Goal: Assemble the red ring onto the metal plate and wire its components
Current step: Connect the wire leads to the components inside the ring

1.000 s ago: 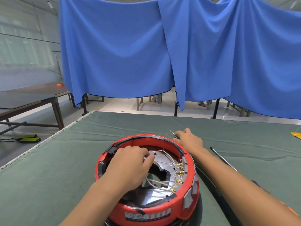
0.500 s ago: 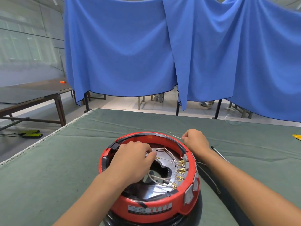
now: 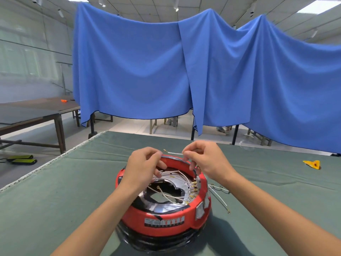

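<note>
Red ring (image 3: 162, 221) already sits on the metal plate (image 3: 166, 204), mid-tabletop (image 3: 55, 200). Several white leads reach the brass terminals (image 3: 192, 189). My right hand (image 3: 204, 161) pinches a loose wire (image 3: 174, 153); my left hand (image 3: 144, 167), fingers curled, fingers one inside. Spare wires (image 3: 219, 195) lie beside the ring: wiring unfinished.

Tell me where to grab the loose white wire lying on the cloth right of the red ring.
Pinch the loose white wire mid-length from above. It lies flat on the green cloth, clear of the red ring, with a small terminal at its near end.
</note>
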